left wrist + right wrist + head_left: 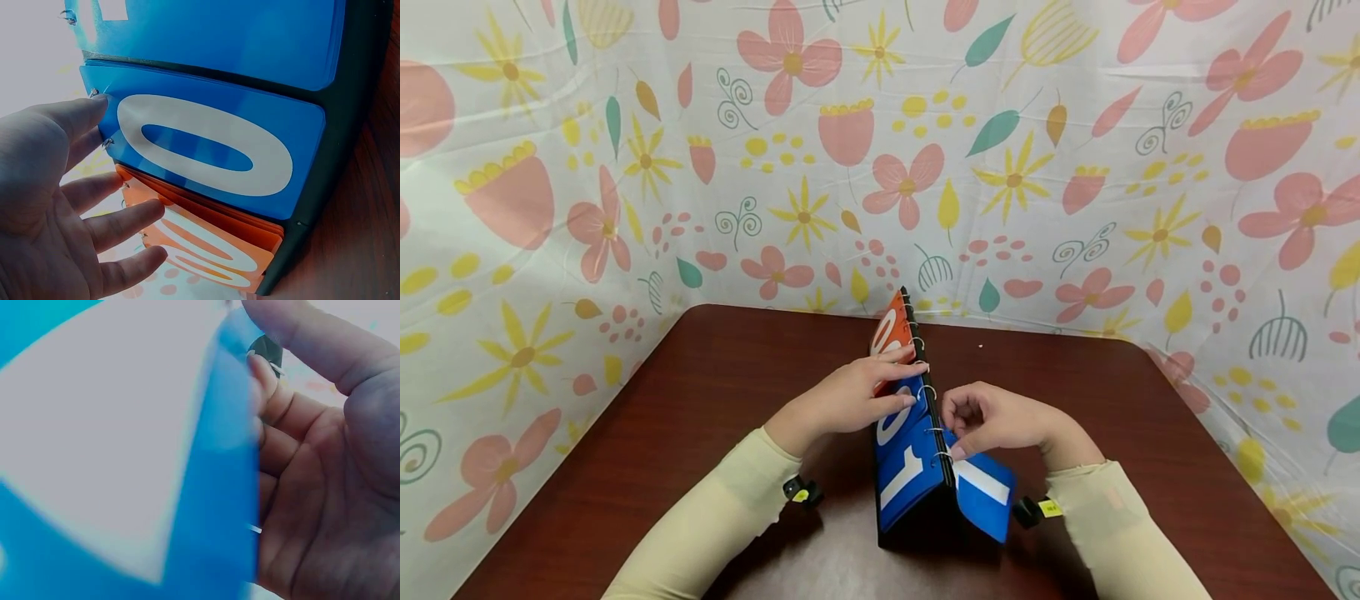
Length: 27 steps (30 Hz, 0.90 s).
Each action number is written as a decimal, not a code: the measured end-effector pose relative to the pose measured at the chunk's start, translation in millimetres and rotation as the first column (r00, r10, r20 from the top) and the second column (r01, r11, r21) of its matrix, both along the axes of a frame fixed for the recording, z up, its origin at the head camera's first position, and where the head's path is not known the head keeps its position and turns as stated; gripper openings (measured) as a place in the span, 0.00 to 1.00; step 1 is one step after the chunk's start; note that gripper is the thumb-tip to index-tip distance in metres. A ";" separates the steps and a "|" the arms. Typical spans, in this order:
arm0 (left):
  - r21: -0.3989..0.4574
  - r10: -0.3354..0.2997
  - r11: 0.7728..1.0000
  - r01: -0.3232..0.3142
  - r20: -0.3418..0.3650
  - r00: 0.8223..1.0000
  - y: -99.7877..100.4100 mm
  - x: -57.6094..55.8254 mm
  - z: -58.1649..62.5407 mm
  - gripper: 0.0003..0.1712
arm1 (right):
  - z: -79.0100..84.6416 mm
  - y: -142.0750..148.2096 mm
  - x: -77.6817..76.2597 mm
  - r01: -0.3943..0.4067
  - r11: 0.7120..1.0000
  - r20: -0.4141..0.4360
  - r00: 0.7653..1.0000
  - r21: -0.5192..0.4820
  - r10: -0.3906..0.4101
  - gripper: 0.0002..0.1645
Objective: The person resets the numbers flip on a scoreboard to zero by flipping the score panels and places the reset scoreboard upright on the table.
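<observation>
A flip scoreboard [917,467] stands like a tent on the table, with ring-bound number cards along its black spine. Orange cards [889,329] are at the far end, blue ones nearer. My left hand [850,393] rests its spread, fairly straight fingers along the top edge by the rings; the left wrist view shows a blue card with a white 0 [206,145] beside the thumb. On the right side my right hand [1003,423] has its fingers curled and pinches a blue number card [992,487] near the rings. That card [219,506] is blurred and hides the fingertips in the right wrist view.
The scoreboard stands on a dark reddish-brown table [760,346]. A white curtain [955,125] with a flower print surrounds the table at the back and sides. A tiny white speck [981,346] lies on the table beyond the right hand.
</observation>
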<state>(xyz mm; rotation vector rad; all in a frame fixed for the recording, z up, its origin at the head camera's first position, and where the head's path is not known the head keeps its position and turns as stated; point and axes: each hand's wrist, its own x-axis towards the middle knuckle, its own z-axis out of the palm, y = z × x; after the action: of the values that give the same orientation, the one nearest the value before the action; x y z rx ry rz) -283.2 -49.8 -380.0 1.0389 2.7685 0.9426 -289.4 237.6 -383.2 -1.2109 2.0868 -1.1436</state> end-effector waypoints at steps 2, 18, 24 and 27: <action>0.001 0.003 1.000 -0.003 0.003 1.000 0.3 0.1 0.0 0.35 | 1.0 1.8 -0.3 0.011 1.000 -0.017 1.000 0.027 -0.010 0.09; -0.007 0.005 1.000 -0.005 0.008 1.000 0.3 0.2 0.7 0.36 | 15.1 16.1 1.1 0.010 0.999 -0.155 0.988 0.050 -0.002 0.10; -0.015 0.000 1.000 -0.001 -0.008 1.000 0.1 -0.4 0.7 0.36 | 30.0 39.9 2.7 0.020 1.000 -0.090 0.996 0.014 -0.018 0.18; -0.013 -0.001 1.000 0.000 -0.007 1.000 -0.1 -0.4 0.7 0.36 | 35.2 50.8 4.5 0.040 0.999 -0.084 0.996 0.022 -0.038 0.23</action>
<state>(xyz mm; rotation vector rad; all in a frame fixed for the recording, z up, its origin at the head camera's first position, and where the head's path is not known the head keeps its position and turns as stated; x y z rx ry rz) -283.6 -49.9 -379.3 1.0430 2.7762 0.9208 -284.9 288.4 -348.1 -1.2322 2.1888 -1.0992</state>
